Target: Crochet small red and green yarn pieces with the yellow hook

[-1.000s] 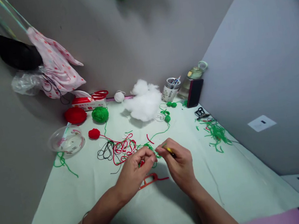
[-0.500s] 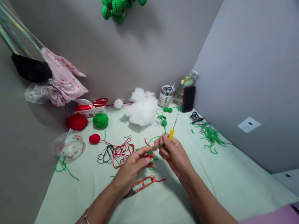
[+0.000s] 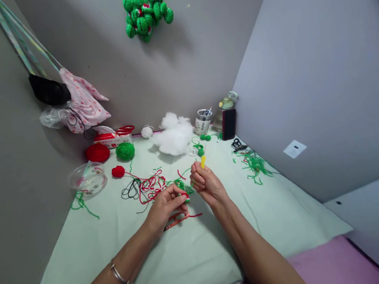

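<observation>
My left hand [image 3: 167, 206] pinches a small red, white and green crochet piece [image 3: 187, 198] between thumb and fingers. To its right and a little higher, my right hand [image 3: 208, 183] is closed around a crochet hook with a yellow handle [image 3: 203, 162]; its thin shaft points up and away, blurred. A green strand seems to run between the two hands. Partly under my left hand lie orange thread snips [image 3: 177, 221], beside a short red yarn end [image 3: 195, 214]. Tangled red yarn [image 3: 151, 186] lies just beyond my left hand.
White stuffing [image 3: 174, 137] sits at the back, near a pen tin [image 3: 203, 122] and an upright phone [image 3: 229, 124]. At left are a green yarn ball [image 3: 125, 151], a red ball [image 3: 97, 153] and a clear bowl [image 3: 89, 180]. Green scraps [image 3: 255, 164] lie right. Crocheted green pieces [image 3: 147, 12] hang above.
My right hand with the crochet hook has moved away from my left hand, which keeps the crochet piece. The view has shifted, showing more of the hanging green cluster.
</observation>
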Action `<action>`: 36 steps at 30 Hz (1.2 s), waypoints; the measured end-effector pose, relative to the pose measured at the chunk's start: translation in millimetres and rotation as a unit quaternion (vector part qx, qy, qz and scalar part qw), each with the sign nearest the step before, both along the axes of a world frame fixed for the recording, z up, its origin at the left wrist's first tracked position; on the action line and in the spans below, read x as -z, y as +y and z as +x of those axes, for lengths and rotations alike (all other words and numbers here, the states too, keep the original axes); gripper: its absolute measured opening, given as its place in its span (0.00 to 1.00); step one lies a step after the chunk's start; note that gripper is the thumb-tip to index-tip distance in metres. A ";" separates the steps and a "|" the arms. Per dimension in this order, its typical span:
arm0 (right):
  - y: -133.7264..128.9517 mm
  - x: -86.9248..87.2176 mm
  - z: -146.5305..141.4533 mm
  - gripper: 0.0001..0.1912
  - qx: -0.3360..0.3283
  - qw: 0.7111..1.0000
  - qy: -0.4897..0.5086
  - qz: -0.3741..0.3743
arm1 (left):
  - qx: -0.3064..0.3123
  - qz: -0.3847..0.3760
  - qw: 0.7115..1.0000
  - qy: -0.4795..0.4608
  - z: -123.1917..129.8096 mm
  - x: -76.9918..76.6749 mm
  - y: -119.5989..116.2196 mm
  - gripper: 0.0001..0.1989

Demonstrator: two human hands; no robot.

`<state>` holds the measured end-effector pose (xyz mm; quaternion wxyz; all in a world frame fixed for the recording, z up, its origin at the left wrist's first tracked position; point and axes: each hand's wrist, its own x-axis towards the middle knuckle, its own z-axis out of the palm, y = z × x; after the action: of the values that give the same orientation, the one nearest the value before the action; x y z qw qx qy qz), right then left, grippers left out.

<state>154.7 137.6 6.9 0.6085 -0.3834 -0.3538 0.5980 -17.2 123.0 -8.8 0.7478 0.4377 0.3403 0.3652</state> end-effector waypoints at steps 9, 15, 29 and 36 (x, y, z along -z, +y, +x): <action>-1.5 -18.9 15.8 0.23 0.091 0.983 -0.134 0.085 | -0.072 0.015 0.997 0.005 -4.1 -2.7 4.9 0.25; -17.6 -11.4 0.7 0.17 -0.040 0.960 -0.257 0.108 | -0.126 0.051 0.991 0.014 2.6 10.4 9.3 0.27; -15.4 19.8 1.8 0.21 -0.101 0.969 -0.222 0.027 | -0.132 0.074 0.988 0.023 -5.5 25.9 3.9 0.27; -13.5 15.7 3.4 0.21 -0.129 0.976 -0.171 -0.024 | -0.144 0.095 0.985 0.018 -9.6 22.7 1.0 0.22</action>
<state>158.1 124.1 -8.8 0.4471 -0.4457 -0.4844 0.6056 -26.8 124.0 -31.5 0.6364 0.4598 0.3765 0.4918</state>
